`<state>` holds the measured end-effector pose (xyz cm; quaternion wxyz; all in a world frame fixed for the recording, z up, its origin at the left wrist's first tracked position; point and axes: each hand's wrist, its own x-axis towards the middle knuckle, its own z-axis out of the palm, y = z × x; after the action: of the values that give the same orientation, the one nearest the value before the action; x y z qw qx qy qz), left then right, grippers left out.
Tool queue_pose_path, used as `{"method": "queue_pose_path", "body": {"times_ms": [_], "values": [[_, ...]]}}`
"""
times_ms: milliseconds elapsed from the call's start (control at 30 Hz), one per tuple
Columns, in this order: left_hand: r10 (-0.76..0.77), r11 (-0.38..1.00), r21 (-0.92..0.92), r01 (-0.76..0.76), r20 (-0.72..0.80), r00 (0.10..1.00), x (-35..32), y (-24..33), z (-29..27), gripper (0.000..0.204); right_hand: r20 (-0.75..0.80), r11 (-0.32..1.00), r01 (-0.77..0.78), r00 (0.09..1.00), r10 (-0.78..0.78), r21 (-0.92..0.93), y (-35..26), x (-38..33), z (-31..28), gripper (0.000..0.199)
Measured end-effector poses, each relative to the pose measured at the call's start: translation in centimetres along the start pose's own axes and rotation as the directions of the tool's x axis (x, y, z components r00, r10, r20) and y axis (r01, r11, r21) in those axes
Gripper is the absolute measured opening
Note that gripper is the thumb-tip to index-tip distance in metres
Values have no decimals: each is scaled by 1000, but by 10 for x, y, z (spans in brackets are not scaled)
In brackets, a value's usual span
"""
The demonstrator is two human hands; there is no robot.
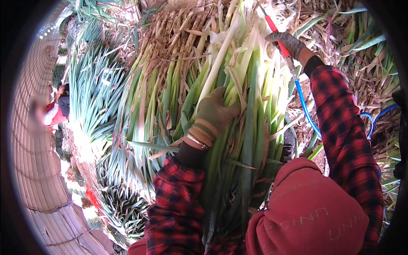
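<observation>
Long green onions [250, 123] with pale stems and green leaves lie in a thick pile in front of me. Near the pile's middle, my left hand [216, 111], in a greenish glove, has its fingers closed round a few stalks. Up and to the right, my right hand [290, 43], in a dark glove, is wrapped round a red air blow gun [284, 50]. Its thin nozzle points up and left, beside the white stem ends. A blue hose [307, 111] runs from the gun's metal fitting down past my right sleeve.
Onions with brown, soil-covered roots [170, 29] lie at the upper left of the pile. More bundles of onions [95, 85] are heaped farther left. Dry peeled husks [335, 80] cover the right side. Another person [55, 112] is at the far left, near a curved wall.
</observation>
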<state>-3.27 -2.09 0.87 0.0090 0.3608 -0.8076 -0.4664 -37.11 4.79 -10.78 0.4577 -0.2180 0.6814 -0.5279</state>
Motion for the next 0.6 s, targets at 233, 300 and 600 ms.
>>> {"method": "queue_pose_path", "body": {"times_ms": [233,300,600], "values": [[264,942,278,-187,-276,924,-12,10,-48,36,52,971,53,998,-42,-231,28,-91,17,47],[386,921,274,-278,-532,754,21,-50,-103,29,152,982,31,988,-2,-186,23,-129,27,50],[-230,602,623,500,-464,856,102,-190,-257,71,238,994,-91,966,104,-65,9,-239,55,37]]}}
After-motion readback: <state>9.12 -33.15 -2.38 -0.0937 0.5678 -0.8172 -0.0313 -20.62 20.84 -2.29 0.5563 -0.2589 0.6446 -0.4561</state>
